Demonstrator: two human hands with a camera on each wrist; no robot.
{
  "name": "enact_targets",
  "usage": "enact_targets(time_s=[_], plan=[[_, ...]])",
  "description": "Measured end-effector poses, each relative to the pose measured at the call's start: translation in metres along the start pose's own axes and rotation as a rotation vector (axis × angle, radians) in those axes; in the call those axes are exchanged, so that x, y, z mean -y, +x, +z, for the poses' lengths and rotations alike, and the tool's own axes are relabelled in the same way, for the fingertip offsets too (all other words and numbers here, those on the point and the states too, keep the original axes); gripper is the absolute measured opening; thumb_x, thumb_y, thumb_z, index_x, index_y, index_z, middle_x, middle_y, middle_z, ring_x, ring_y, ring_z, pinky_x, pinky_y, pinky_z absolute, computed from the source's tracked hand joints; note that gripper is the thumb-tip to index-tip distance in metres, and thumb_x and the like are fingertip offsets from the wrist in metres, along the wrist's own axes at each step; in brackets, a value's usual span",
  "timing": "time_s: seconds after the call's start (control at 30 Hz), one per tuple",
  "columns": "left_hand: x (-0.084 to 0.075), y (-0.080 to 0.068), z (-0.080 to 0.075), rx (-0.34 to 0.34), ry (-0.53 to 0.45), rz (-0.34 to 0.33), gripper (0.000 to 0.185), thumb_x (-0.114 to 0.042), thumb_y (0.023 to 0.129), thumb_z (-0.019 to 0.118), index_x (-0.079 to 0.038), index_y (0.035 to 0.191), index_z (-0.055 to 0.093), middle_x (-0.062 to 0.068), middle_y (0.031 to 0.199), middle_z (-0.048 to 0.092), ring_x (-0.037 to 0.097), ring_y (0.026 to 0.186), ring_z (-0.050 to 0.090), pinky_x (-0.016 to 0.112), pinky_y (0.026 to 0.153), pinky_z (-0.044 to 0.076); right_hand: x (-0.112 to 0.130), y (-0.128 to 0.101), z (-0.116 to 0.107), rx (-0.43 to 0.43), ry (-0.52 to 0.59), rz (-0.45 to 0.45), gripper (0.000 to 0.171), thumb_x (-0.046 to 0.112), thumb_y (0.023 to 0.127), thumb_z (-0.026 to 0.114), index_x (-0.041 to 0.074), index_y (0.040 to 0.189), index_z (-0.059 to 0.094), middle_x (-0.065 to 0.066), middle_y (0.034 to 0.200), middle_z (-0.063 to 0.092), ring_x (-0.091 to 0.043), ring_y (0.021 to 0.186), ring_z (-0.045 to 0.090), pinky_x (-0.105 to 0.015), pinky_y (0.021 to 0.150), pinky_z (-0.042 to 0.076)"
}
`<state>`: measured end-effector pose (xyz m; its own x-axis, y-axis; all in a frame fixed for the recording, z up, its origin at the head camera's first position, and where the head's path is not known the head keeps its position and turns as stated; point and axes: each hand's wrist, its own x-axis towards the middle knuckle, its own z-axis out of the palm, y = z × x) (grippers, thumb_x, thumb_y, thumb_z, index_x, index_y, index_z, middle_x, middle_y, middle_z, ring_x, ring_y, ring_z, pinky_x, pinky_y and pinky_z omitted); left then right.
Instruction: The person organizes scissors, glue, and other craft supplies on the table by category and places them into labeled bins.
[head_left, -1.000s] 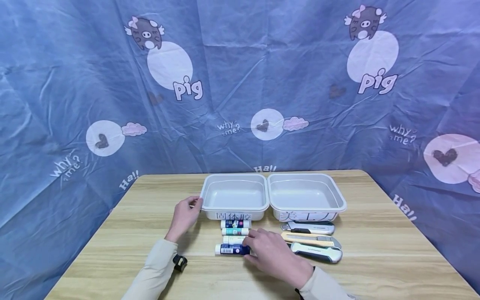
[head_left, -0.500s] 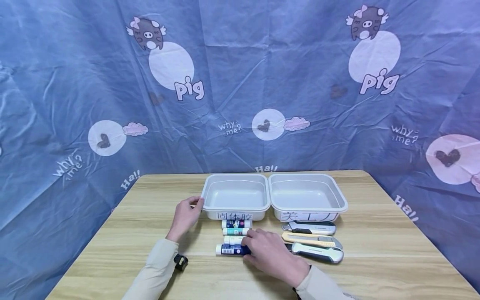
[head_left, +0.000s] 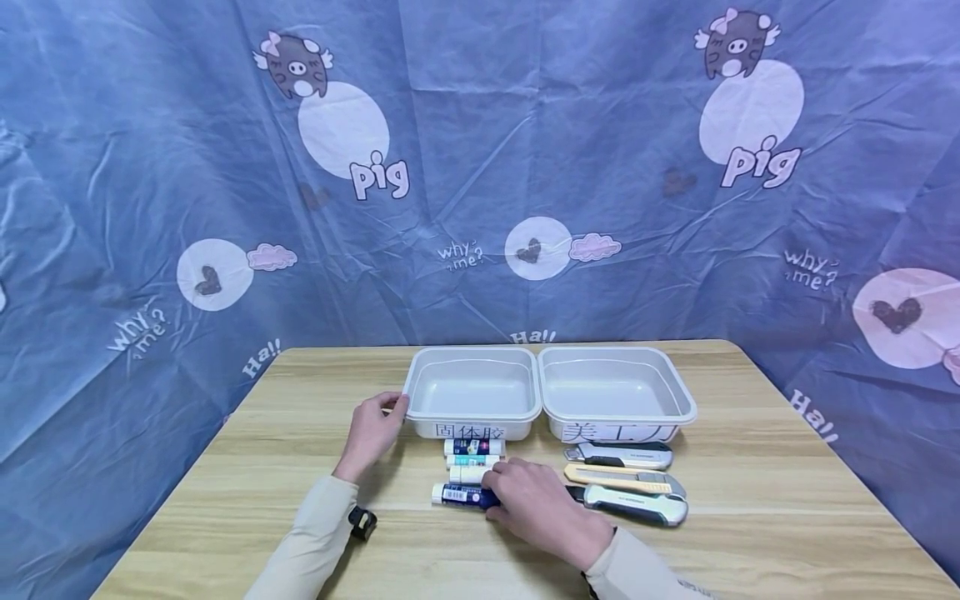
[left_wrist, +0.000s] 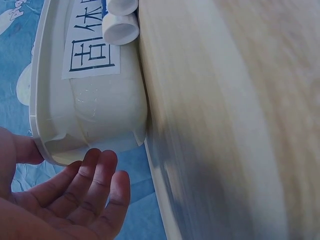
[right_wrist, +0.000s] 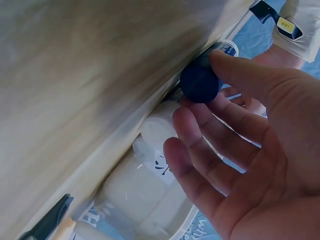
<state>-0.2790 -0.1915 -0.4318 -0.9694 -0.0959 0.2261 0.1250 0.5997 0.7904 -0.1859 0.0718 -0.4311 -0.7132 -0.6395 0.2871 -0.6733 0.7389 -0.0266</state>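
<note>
White trays: two, side by side; left tray [head_left: 420, 392] and right tray [head_left: 678, 398] hold nothing.
Glue sticks: four, just before the left tray.
Knives: three utility knives [head_left: 626, 479], before the right tray.
Left hand [head_left: 369, 432]: thumb and relaxed fingers touch the left tray's rim.
Right hand [head_left: 536, 507]: fingers pinch the nearest glue stick [head_left: 459, 495], lying on the table [head_left: 757, 500].

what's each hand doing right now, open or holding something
Left hand: open, thumb on the left tray rim.
Right hand: grip closing on the blue-capped glue stick.
</note>
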Motion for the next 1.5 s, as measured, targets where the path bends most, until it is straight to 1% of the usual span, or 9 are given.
enact_targets(time_s=[0.2, 0.4, 0.5, 0.63, 0.8, 1.03, 1.23, 1.5], plan=[[0.0, 0.001, 0.0, -0.004, 0.0, 0.008, 0.031, -0.02, 0.101, 0.061, 0.004, 0.117, 0.073, 0.012, 0.095, 0.074, 0.019, 0.083, 0.067, 0.028, 0.068, 0.052, 0.0, 0.001, 0.001, 0.007, 0.044, 0.005, 0.02, 0.023, 0.082, 0.085, 0.012, 0.094, 0.073, 0.001, 0.083, 0.069, -0.009, 0.066, 0.061, -0.025, 0.057, 0.05], [0.0, -0.001, -0.001, -0.002, -0.012, 0.002, 0.031, -0.02, 0.102, 0.061, 0.005, 0.118, 0.072, 0.011, 0.091, 0.074, 0.015, 0.078, 0.065, 0.026, 0.065, 0.05, -0.001, 0.002, 0.0, 0.002, 0.085, 0.005, 0.019, 0.019, 0.083, 0.084, 0.01, 0.096, 0.074, -0.001, 0.088, 0.072, -0.011, 0.071, 0.066, -0.026, 0.064, 0.055], [0.0, -0.002, -0.001, 0.003, -0.022, -0.008, 0.032, -0.02, 0.102, 0.061, 0.005, 0.118, 0.072, 0.01, 0.09, 0.073, 0.015, 0.077, 0.065, 0.025, 0.065, 0.05, -0.002, 0.002, -0.001, 0.006, 0.112, 0.005, 0.02, 0.017, 0.083, 0.084, 0.009, 0.098, 0.074, -0.002, 0.089, 0.072, -0.011, 0.072, 0.066, -0.025, 0.065, 0.055], [0.0, -0.002, -0.002, 0.016, -0.026, -0.004, 0.032, -0.02, 0.102, 0.061, 0.005, 0.119, 0.071, 0.011, 0.092, 0.073, 0.016, 0.077, 0.065, 0.026, 0.066, 0.051, -0.003, 0.001, -0.003, 0.017, 0.147, 0.017, 0.021, 0.015, 0.083, 0.084, 0.008, 0.101, 0.075, -0.003, 0.091, 0.072, -0.01, 0.07, 0.065, -0.023, 0.063, 0.054], [0.0, -0.002, -0.003, 0.023, -0.021, 0.005, 0.033, -0.02, 0.102, 0.061, 0.005, 0.12, 0.071, 0.011, 0.094, 0.074, 0.017, 0.079, 0.067, 0.027, 0.068, 0.052, -0.004, 0.002, -0.005, 0.009, 0.143, 0.014, 0.022, 0.016, 0.084, 0.083, 0.009, 0.102, 0.075, -0.003, 0.092, 0.071, -0.01, 0.07, 0.065, -0.023, 0.063, 0.054], [0.0, -0.001, -0.004, 0.024, -0.027, 0.022, 0.034, -0.02, 0.102, 0.06, 0.006, 0.12, 0.071, 0.012, 0.093, 0.074, 0.021, 0.079, 0.068, 0.026, 0.066, 0.052, -0.007, 0.003, -0.009, -0.027, 0.155, 0.012, 0.02, 0.013, 0.083, 0.084, 0.007, 0.1, 0.075, -0.002, 0.09, 0.071, -0.011, 0.072, 0.066, -0.022, 0.065, 0.055], [0.002, -0.001, -0.002, 0.025, -0.018, 0.022, 0.033, -0.021, 0.102, 0.061, 0.005, 0.12, 0.071, 0.011, 0.094, 0.074, 0.022, 0.081, 0.069, 0.026, 0.067, 0.052, -0.01, 0.004, -0.011, -0.052, 0.141, 0.011, 0.021, 0.013, 0.082, 0.084, 0.007, 0.1, 0.074, -0.002, 0.091, 0.071, -0.014, 0.077, 0.068, -0.026, 0.069, 0.057], [0.002, -0.001, -0.003, 0.027, -0.022, 0.016, 0.033, -0.021, 0.102, 0.061, 0.005, 0.12, 0.071, 0.012, 0.094, 0.074, 0.022, 0.08, 0.069, 0.025, 0.066, 0.052, -0.015, 0.005, -0.014, -0.09, 0.146, 0.019, 0.022, 0.012, 0.081, 0.085, 0.008, 0.101, 0.075, -0.001, 0.09, 0.069, -0.014, 0.075, 0.067, -0.026, 0.068, 0.057]])
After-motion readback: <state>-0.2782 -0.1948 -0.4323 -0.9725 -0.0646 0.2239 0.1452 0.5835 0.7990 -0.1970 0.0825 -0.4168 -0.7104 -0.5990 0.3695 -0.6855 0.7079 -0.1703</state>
